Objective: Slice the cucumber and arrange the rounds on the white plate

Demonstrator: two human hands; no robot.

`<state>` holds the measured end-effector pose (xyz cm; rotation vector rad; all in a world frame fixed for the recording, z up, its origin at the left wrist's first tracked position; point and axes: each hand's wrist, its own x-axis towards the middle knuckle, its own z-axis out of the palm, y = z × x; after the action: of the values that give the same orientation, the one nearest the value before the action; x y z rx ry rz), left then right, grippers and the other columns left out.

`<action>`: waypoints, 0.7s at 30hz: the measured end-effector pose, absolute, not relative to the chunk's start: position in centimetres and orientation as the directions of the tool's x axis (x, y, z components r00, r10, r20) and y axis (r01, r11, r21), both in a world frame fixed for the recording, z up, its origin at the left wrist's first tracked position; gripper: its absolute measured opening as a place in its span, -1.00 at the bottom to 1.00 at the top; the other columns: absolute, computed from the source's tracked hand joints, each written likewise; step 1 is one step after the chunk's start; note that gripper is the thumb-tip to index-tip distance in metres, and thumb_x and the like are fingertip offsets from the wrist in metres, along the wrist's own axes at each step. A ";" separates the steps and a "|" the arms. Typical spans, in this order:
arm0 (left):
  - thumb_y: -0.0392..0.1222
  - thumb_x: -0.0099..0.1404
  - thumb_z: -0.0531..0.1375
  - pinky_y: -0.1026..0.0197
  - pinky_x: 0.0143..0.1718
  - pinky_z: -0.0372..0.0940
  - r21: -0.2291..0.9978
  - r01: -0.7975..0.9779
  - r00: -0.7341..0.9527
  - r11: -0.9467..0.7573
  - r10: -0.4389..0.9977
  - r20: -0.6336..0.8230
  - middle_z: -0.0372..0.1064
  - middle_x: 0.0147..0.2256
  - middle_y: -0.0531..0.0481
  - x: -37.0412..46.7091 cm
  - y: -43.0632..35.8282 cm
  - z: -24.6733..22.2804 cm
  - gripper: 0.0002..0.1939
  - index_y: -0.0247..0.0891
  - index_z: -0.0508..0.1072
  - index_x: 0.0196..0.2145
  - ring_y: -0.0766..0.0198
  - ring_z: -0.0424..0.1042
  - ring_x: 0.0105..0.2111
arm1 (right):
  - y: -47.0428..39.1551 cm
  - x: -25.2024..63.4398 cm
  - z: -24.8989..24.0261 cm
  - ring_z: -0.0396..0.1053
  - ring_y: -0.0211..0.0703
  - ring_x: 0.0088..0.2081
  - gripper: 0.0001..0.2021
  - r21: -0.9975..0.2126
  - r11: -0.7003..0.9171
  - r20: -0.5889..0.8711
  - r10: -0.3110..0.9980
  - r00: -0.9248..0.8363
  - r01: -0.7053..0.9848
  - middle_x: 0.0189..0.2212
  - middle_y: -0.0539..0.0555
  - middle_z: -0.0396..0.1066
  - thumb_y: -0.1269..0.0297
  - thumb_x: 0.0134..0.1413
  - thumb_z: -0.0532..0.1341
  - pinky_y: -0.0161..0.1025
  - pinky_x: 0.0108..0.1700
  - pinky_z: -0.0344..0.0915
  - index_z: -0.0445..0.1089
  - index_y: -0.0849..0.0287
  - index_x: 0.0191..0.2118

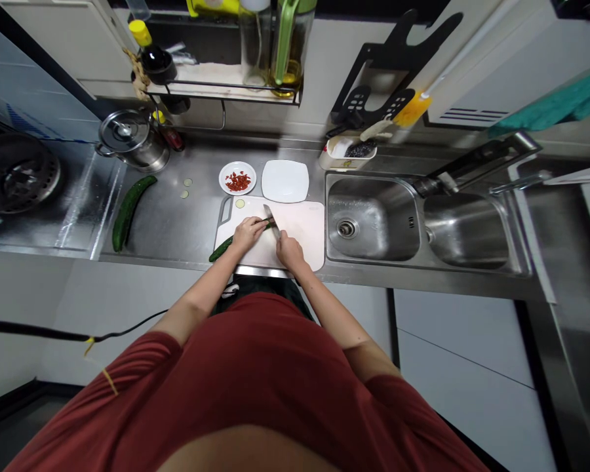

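Over one board [305,236], left hand [248,233] holds one cucumber [221,250], right hand [290,250] one knife [272,222].

Worktop [191,223]: stainless metal, running to both sides of the grips. Pale cutting board [307,229] lies flat on it, under left grip [247,234] and right grip [290,251]. Just beyond the board, ahead of left grip: round white plate [223,177]. Ahead of right grip: squarish white plate [285,181]. Left of left grip: two thin pale-green slices [188,181], loose on metal; farther left, whole cucumber [127,211], slightly curved. Left and beyond left grip: lidded steel pot [140,149], small yellow-capped bottle [172,137] beside it. Right of right grip: double sink [421,226], set in.
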<state>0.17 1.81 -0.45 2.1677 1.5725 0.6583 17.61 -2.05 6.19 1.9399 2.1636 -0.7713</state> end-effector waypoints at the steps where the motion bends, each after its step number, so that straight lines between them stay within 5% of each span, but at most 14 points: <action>1: -0.05 0.39 0.03 0.13 -0.02 0.24 0.558 0.772 0.266 -0.305 0.952 0.152 0.42 -0.12 -0.09 0.2 1.8 -0.5 -0.67 -0.09 0.52 -0.05 0.20 0.35 -0.09 | -2.1 17.6 6.2 0.42 0.01 -0.18 -0.74 -0.279 0.042 -0.424 0.891 -0.162 0.959 -0.21 0.26 0.45 0.36 0.33 -0.12 -0.17 -0.16 0.26 0.13 0.25 0.06; 21: -0.08 0.40 0.03 0.20 -0.10 0.28 0.480 0.785 0.314 -0.391 0.920 0.236 0.43 -0.14 -0.08 0.1 2.0 -1.2 -0.68 -0.10 0.52 -0.06 0.24 0.39 -0.15 | -2.2 17.0 6.3 0.44 0.06 -0.14 -0.68 -0.255 0.053 -0.474 0.863 -0.172 0.966 -0.21 0.28 0.45 0.54 0.19 -0.09 -0.14 -0.15 0.30 0.13 0.28 0.04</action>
<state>0.06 1.97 -1.25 2.3072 1.5427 0.6975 17.02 -2.17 6.28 1.8828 2.1291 -0.7790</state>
